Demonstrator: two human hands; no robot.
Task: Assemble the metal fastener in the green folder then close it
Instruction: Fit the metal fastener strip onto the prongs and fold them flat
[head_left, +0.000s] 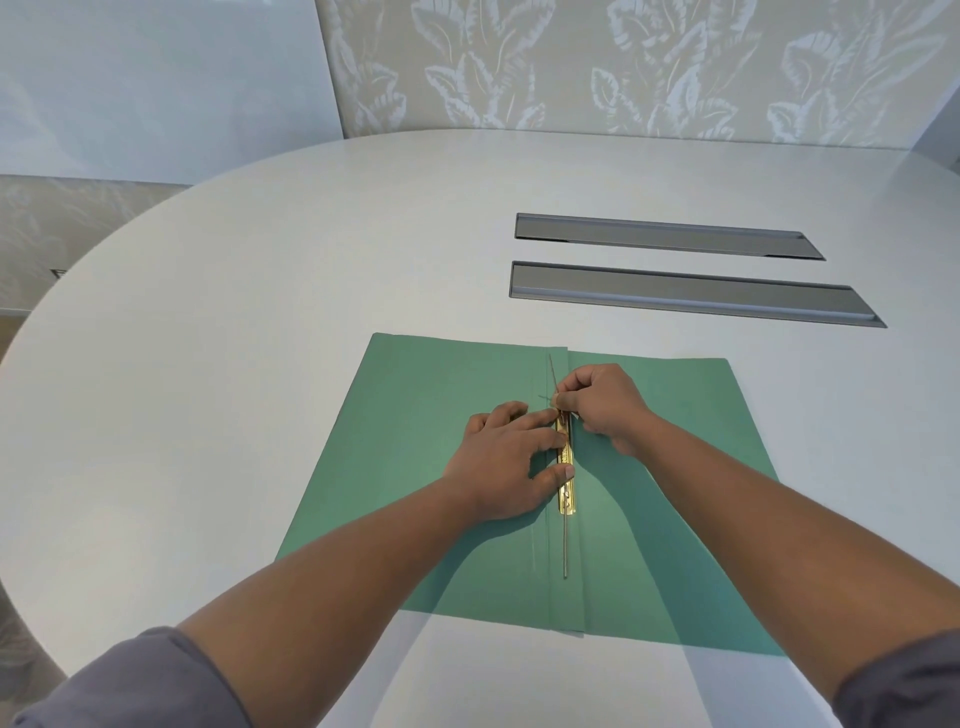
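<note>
The green folder (415, 467) lies open and flat on the white table, spine running away from me. Along the spine sits the gold metal fastener bar (565, 491). A thin prong (565, 551) lies flat toward me beyond the bar's near end, and another thin prong (551, 370) points away past its far end. My left hand (506, 462) rests on the left flap, with thumb and fingertips pressing the bar. My right hand (605, 402) pinches the bar's far end, which its fingers hide.
The white oval table (260, 338) has two long grey recessed slots (685, 293) set into its top, behind and right of the folder. A patterned wall stands behind the table. My grey sleeves show at the bottom corners.
</note>
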